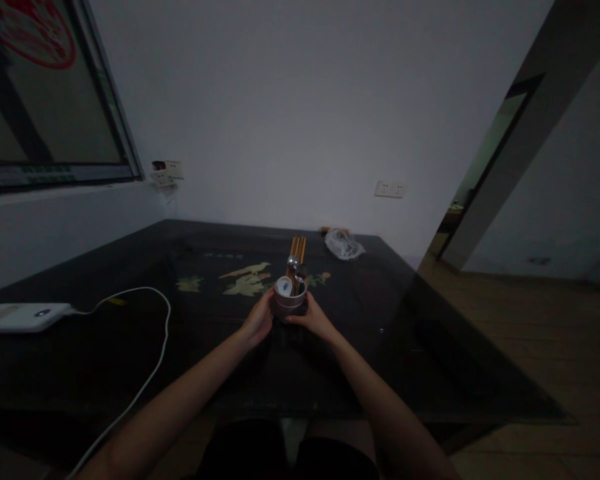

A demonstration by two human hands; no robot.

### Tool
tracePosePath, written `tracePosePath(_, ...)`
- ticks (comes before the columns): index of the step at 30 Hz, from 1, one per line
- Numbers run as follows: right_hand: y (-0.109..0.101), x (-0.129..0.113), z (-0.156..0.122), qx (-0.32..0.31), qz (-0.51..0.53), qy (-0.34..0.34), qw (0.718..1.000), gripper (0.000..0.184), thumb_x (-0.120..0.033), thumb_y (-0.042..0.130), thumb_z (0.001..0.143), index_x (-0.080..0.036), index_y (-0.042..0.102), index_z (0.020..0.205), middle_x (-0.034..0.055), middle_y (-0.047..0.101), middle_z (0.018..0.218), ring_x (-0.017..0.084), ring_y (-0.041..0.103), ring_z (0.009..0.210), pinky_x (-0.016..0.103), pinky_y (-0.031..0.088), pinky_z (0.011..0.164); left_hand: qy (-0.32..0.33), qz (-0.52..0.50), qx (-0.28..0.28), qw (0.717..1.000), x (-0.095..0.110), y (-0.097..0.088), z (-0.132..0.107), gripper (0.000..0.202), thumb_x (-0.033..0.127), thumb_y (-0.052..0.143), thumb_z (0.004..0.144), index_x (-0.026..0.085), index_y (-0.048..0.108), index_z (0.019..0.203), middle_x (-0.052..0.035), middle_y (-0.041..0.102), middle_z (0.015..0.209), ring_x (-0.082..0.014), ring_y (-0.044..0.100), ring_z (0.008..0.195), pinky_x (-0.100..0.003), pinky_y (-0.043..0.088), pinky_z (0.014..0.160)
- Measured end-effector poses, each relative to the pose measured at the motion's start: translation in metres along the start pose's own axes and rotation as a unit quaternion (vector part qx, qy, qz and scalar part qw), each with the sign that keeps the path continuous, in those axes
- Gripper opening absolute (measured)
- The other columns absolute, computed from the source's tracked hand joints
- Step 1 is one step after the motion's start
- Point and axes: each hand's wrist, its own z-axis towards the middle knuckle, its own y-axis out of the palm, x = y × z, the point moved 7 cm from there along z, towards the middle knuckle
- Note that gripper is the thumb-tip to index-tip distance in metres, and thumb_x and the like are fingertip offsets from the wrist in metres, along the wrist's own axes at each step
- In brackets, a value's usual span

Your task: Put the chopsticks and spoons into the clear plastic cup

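Both hands are wrapped round a small metallic-looking cup (290, 305) over the middle of the dark table. My left hand (261, 319) grips its left side, and my right hand (316, 319) closes on its right side with the thumb across the front. Several wooden chopsticks (301, 248) stand up out of the cup. Beside them are a shiny metal spoon (293, 262) and a white spoon (283, 287) with a blue mark. The cup's lower part is dim, so I cannot tell whether it touches the table.
The dark glossy table (220, 373) has a bird-and-leaf picture in its top. A crumpled clear plastic bag (343, 245) lies at the back edge. On the left are a white power bank (25, 317) and its white cable (166, 327). A dark long object (450, 353) lies at right.
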Motion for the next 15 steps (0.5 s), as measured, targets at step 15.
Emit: tracePosePath(15, -0.018, -0.001, -0.004, 0.038, -0.109, 0.02, 0.993, 0.074, -0.029, 0.081, 0.054, -0.02, 0.047, 0.118, 0.0108, 0.058, 0.121, 0.027, 0.055, 0.112, 0.045, 0.041, 0.097, 0.005, -0.016, -0.012, 1.0, -0.012, 0.017, 0.006, 0.022, 0.025, 0.047, 0.083, 0.018, 0.064, 0.095, -0.0046, 0.069, 0.104, -0.0191, 0.061, 0.101, -0.031, 0.047, 0.088)
